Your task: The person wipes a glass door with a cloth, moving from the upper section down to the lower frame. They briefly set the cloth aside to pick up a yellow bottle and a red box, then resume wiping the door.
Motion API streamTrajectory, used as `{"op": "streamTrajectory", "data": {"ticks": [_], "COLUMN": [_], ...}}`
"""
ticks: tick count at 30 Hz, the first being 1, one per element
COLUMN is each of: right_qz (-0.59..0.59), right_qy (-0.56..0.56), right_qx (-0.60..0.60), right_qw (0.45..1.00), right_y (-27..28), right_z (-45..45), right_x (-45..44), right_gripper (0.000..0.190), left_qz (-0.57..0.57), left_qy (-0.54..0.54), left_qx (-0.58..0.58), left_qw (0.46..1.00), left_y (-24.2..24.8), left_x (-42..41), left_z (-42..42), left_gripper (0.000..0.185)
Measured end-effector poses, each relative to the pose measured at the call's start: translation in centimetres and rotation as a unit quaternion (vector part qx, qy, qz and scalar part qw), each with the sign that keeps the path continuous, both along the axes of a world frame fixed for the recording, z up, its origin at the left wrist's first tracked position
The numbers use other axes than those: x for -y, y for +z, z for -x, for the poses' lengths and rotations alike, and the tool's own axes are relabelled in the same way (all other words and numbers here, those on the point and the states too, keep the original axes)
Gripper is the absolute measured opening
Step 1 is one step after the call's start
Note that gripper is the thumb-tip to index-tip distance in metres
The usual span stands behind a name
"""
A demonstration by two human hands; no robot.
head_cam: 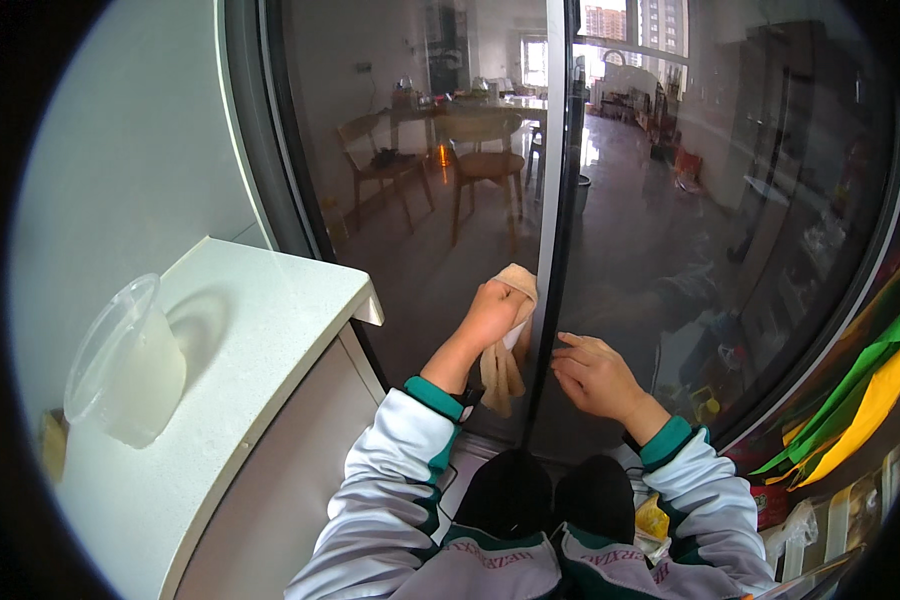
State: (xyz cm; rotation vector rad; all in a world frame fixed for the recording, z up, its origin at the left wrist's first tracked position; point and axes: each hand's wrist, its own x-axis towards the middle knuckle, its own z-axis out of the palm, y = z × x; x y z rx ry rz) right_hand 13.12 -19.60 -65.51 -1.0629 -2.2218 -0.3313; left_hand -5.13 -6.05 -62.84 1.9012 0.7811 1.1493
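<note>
My left hand (493, 313) grips a beige cloth (500, 386), pressed against the left pane of a sliding glass door (412, 262). One end of the cloth covers the fingers; the rest hangs down below them. Just right of the cloth runs the door's upright metal frame (549, 202). My right hand (598, 379) is at the dark edge of this frame, before the right-hand pane (637, 285). Its fingers are loosely bent and a little apart, with nothing seen in them. Whether the fingertips touch the frame I cannot tell.
On the left, a clear plastic tub (139, 375) stands on a white countertop (270, 300), whose corner juts near the door. Green and yellow strips (862, 397) hang at the right. Bagged goods (832, 517) lie below them. Wooden chairs (487, 161) show through the glass.
</note>
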Motion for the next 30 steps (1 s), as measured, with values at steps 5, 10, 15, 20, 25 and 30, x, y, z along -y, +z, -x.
{"op": "streamTrajectory", "data": {"ticks": [5, 10, 15, 20, 25, 30], "right_qz": [0.022, 0.129, 0.263, 0.204, 0.025, -0.131], "right_qy": [-0.005, 0.053, 0.107, 0.136, 0.197, 0.096], "right_qx": [-0.071, -0.262, -0.393, -0.529, -0.681, -0.575], "right_qw": [0.997, 0.955, 0.875, 0.812, 0.705, 0.802], "right_y": [2.3, 2.8, 2.3, 6.3, 11.7, 13.1], "right_z": [0.8, 3.5, 4.1, -0.3, -2.6, -0.2], "right_x": [-0.2, -0.2, 0.1, 1.6, 3.7, 2.4], "right_gripper": [0.032, 0.071, 0.066, 0.023, 0.021, 0.023], "left_qz": [-0.041, 0.134, 0.121, 0.203, -0.029, -0.079], "left_qy": [0.053, -0.136, -0.156, -0.194, -0.054, 0.053], "left_qx": [0.068, 0.217, 0.105, 0.128, -0.047, -0.105], "left_qw": [0.995, 0.957, 0.975, 0.951, 0.997, 0.990], "left_y": [1.6, 2.8, 3.0, 2.1, -0.3, -0.6], "left_x": [0.7, 3.7, 4.0, 1.8, 1.3, -0.2], "left_z": [1.3, 1.1, 1.8, 3.4, 0.9, 0.0], "left_gripper": [0.028, 0.021, 0.020, 0.023, 0.033, 0.036]}}
